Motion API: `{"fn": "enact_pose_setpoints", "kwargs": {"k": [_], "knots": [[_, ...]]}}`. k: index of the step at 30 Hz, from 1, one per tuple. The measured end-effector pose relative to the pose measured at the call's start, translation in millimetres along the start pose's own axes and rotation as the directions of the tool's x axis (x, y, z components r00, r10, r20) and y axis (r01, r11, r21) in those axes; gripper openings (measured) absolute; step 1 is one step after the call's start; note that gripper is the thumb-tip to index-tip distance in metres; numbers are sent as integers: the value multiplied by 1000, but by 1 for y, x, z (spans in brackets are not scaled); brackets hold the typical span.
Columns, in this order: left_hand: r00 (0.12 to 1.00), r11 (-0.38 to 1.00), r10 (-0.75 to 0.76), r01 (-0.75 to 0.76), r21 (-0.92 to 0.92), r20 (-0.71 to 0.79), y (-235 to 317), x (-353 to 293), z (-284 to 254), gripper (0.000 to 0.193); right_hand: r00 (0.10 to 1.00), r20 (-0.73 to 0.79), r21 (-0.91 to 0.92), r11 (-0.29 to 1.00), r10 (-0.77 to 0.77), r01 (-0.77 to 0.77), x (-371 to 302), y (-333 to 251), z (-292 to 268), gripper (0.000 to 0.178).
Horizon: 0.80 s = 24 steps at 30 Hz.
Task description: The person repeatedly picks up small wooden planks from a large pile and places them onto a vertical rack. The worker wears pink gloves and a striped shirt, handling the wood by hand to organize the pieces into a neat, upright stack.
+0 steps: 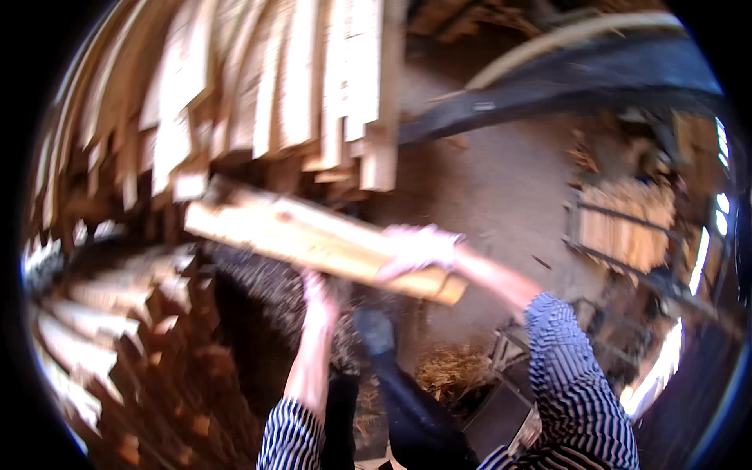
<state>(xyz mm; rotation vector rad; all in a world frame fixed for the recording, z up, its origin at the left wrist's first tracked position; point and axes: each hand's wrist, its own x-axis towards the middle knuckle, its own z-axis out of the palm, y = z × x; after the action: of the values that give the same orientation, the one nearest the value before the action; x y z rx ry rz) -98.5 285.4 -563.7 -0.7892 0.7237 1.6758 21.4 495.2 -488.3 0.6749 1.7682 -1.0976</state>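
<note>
Pale wood: 1 thick board [298, 239], slanting
Right hand [419, 247] grips its right end; left hand [318, 299] touches its lower edge, grip unclear.

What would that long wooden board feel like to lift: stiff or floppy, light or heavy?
The wooden board is probably stiff: it runs nearly straight, without obvious sag, with the right hand near one end. Its length and thickness suggest some heft. Its flat sides make rolling unlikely.
</note>
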Motion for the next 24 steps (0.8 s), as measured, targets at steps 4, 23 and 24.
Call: {"fn": "enact_pose_setpoints", "kwargs": {"k": [4,23,24], "knots": [[984,970,106,-71,232,-141,23,-55,-8,115,988,151,306,952,-31,-17,-41,-55,44,125],[921,709,-204,373,598,-331,151,-321,192,73,997,-49,942,334,56,27,-231,-282,87,106],[929,692,-204,359,627,-307,154,-319,170,70,998,-44,949,314,54,25,-233,-282,87,102]]}}
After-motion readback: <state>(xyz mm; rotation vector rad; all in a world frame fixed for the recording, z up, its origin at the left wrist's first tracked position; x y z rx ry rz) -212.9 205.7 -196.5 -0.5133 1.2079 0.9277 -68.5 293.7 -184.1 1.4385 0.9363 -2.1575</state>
